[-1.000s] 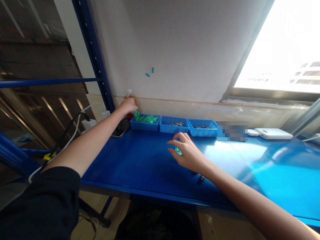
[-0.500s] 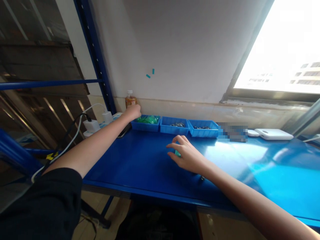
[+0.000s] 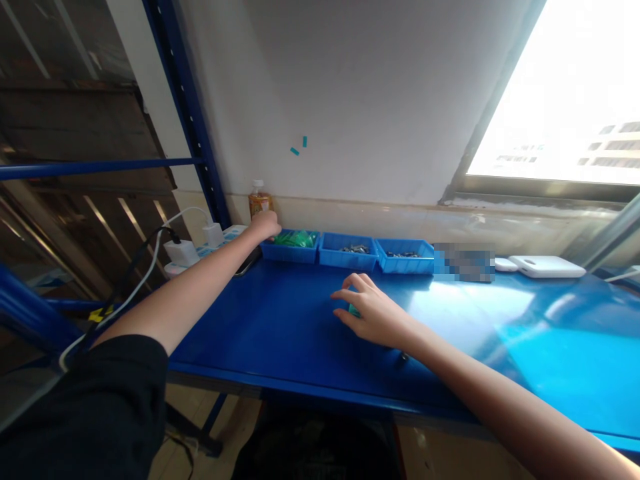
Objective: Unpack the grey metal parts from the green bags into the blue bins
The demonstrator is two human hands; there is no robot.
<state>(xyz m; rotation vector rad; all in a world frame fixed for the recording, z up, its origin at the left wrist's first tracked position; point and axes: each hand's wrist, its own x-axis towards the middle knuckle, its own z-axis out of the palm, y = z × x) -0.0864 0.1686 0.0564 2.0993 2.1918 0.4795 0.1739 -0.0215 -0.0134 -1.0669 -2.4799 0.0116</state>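
Observation:
My left hand (image 3: 266, 225) reaches to the back left, at the left edge of a blue bin (image 3: 290, 253) with green plastic pieces (image 3: 297, 239) in it. Its fingers are bent together and point down; their tips and anything in them are hidden. Over the middle of the table is my right hand (image 3: 369, 310), with curved fingers and a gap between thumb and index finger. A small green piece (image 3: 354, 311) shows inside that curl, mostly covered by the hand. Below the right wrist lies a small dark, shiny object (image 3: 403, 358), partly hidden.
Two more blue bins, a middle one (image 3: 345, 259) and a right one (image 3: 407, 265), hold small metal parts. A bottle (image 3: 260, 202) stands behind my left hand. A phone (image 3: 248, 262), chargers (image 3: 183, 252) and cables sit left; a white device (image 3: 547, 267) lies at the back right.
The view has shifted very slightly. My left hand has dipped a little at the bin's edge; my right hand stays almost the same.

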